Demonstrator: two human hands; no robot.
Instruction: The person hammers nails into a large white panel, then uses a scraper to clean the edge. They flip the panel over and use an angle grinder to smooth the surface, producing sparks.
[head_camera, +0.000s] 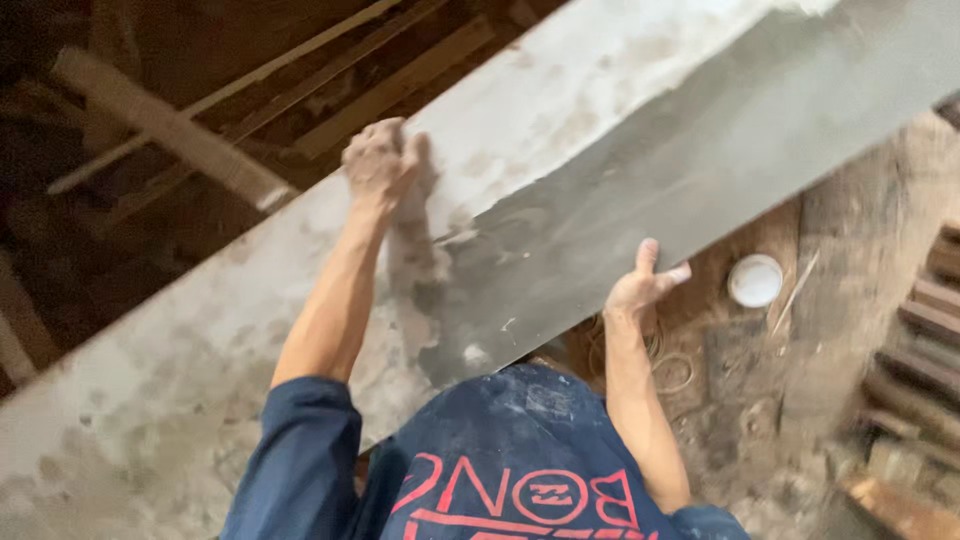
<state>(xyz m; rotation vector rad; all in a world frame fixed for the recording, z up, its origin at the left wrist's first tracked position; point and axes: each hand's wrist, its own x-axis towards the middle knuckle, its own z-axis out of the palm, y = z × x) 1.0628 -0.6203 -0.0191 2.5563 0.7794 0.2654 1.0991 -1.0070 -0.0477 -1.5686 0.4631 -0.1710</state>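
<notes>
My left hand (380, 160) is closed into a fist, pressing down near the far edge of the long grey board (600, 190). My right hand (645, 285) clamps the board's near edge, thumb on top. On the floor beyond sits a white round lid (755, 280).

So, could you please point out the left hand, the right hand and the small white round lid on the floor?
left hand (378, 160), head view, on the dusty back of the hand.
right hand (640, 288), head view, on the back of the hand at the board's edge.
small white round lid (755, 280), head view, on its centre.
</notes>
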